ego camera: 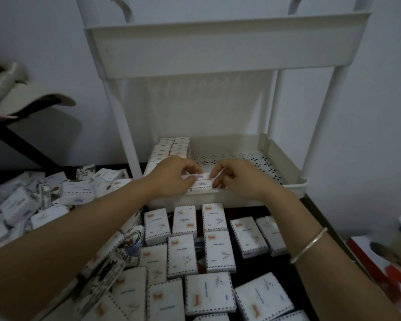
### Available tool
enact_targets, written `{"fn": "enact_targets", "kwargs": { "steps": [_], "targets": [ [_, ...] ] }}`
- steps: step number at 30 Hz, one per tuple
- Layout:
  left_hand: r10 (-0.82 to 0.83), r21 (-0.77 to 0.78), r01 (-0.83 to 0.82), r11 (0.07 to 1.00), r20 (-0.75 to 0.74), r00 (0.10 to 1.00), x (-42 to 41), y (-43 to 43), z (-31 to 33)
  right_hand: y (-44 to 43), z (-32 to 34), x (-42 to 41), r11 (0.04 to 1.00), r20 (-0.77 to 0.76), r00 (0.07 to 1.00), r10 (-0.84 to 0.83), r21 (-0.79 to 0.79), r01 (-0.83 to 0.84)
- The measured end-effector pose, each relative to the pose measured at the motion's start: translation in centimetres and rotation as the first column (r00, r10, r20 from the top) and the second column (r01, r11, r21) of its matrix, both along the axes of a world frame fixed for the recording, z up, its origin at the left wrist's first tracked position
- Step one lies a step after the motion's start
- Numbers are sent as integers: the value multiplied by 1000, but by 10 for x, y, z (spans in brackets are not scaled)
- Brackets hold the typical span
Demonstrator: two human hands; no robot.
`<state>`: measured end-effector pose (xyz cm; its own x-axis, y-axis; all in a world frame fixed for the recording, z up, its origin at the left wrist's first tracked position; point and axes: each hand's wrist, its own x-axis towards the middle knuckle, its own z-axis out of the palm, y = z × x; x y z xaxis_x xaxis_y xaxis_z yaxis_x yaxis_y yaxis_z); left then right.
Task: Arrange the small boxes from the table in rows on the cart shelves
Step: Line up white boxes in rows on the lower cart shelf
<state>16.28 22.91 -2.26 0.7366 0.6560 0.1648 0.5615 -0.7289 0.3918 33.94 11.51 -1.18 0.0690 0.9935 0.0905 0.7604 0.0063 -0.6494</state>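
Pale wall stands behind the white cart (229, 49) on the dark tabletop (249, 210). From my remote seat I see both hands at the front edge of its lower shelf (241, 163): the left hand (171, 174) and right hand (236, 177) each pinch one end of a small box (202, 181), which seems to sit on another, though blur hides the join. Stacked boxes (174, 147) line the shelf's left side. Loose boxes (218, 249) cover the tabletop's near edge.

The person is wearing a thin, plain, silver-coloured bangle (309, 245) around the right arm (338, 272), just behind the wrist. That arm, the left arm (79, 230), the left hand (171, 176) and the right hand (237, 178) are showing bare.
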Motion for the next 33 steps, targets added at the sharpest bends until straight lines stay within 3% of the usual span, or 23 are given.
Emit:
{"fn": "enact_targets", "kwargs": {
  "steps": [5, 8, 11, 13, 15, 17, 22, 27, 33],
  "targets": [
    [23, 149, -17, 989, -39, 999, -4, -7, 2, -11, 20, 6, 998, 167, 985, -44, 50, 36],
    [-47, 261, 24, 965, 83, 995, -9, -36, 13, -28, 44, 6, 996, 224, 972, -72, 68, 58],
    [-122, 225, 108, 968, 48, 991, -15, -79, 21, -52, 65, 0, 999, 281, 959, -45, 33, 37],
    [-179, 175, 192, 966, -90, 980, -19, -104, 19, -63, 64, -7, 996, 455, 890, 6, -87, 37],
    [-218, 136, 242, 961, -174, 960, -23, -117, 13, -66, 53, -16, 970, 643, 760, 95, -232, 74],
    [-217, 104, 244, 964, -216, 952, -24, -121, 7, -65, 39, -24, 918, 708, 674, 210, -381, 115],
    [-179, 67, 210, 975, -320, 930, -20, -121, -7, -57, 20, -26, 803, 663, 655, 363, -579, 141],
    [-177, 28, 199, 980, -347, 921, -15, -119, -8, -57, 21, -24, 843, 655, 673, 344, -531, 86],
    [-189, -17, 194, 981, -322, 928, -13, -119, -7, -61, 26, -19, 872, 533, 806, 258, -488, 44]
  ]
}}
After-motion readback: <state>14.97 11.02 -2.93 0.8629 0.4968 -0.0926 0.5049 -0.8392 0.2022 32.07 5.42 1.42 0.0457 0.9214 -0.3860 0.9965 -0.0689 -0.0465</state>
